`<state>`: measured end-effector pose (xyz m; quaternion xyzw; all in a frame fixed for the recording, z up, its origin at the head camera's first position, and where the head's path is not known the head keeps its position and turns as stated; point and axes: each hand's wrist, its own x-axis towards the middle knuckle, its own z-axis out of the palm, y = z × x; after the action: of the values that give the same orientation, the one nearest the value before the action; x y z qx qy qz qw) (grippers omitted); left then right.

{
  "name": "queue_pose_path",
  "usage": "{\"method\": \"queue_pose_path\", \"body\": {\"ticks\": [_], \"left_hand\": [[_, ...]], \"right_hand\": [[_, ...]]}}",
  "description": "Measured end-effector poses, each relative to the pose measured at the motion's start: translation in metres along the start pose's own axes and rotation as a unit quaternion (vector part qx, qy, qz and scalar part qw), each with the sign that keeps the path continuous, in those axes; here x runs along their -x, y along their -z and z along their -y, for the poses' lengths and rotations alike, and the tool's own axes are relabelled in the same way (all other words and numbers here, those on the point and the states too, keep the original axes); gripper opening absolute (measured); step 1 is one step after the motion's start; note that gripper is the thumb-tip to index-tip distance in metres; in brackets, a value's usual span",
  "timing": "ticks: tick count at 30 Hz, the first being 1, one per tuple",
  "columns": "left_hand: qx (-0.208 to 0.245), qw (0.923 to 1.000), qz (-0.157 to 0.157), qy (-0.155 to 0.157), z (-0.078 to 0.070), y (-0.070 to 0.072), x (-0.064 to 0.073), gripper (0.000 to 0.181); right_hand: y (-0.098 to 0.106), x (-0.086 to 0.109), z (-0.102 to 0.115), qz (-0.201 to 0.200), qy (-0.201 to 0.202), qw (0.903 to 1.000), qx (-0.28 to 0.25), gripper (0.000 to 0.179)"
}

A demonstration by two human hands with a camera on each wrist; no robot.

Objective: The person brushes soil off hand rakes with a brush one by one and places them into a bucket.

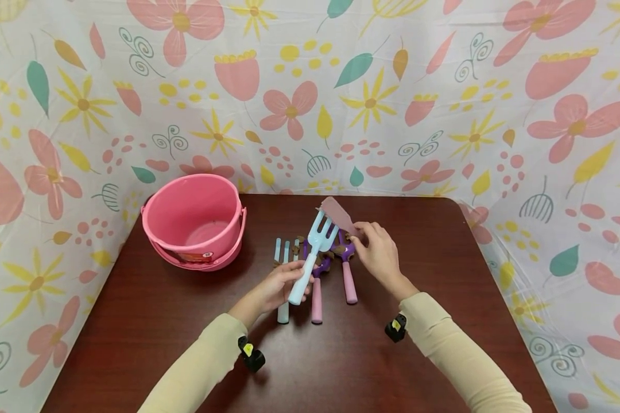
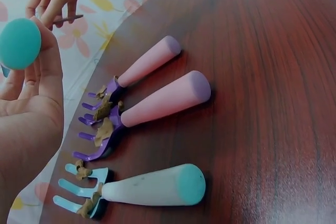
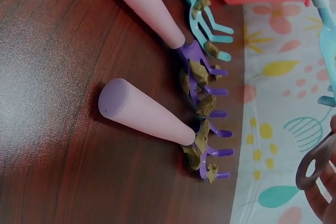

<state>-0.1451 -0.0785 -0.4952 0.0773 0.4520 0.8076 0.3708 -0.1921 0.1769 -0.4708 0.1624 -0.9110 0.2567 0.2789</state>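
My left hand (image 1: 276, 285) grips a light blue hand fork (image 1: 315, 246) by its handle, tines pointing up and away. A flat mauve scraper-like piece (image 1: 337, 213) with a hole near one end is pinched in my right hand (image 1: 379, 252). Its far edge lies by the fork's tines; whether they touch I cannot tell. Below lie another light blue fork (image 2: 152, 186) and two purple forks with pink handles, one nearer the middle (image 2: 163, 98) and one further right (image 2: 147, 61). Brown clay-like lumps (image 3: 198, 72) cling to the lying forks.
A pink bucket (image 1: 196, 223) with its handle folded down stands on the dark wooden table (image 1: 392, 373), left of the forks. A flower-patterned cloth (image 1: 372, 126) hangs behind and along both sides of the table. Each wrist wears a small black camera.
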Motion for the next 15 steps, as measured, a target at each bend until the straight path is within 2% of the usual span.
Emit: {"method": "queue_pose_path", "body": {"ticks": [5,15], "left_hand": [[-0.017,0.9995,-0.023,0.010,0.0014,0.0016,0.0031,0.035],[-0.067,0.9952,-0.070,0.013,-0.0005,0.0073,0.0091,0.047]], "right_hand": [[0.0004,0.0016,-0.0045,-0.009,-0.025,0.9996,0.013,0.028],[0.0058,0.0086,-0.0104,0.016,-0.049,0.9984,0.024,0.027]]}}
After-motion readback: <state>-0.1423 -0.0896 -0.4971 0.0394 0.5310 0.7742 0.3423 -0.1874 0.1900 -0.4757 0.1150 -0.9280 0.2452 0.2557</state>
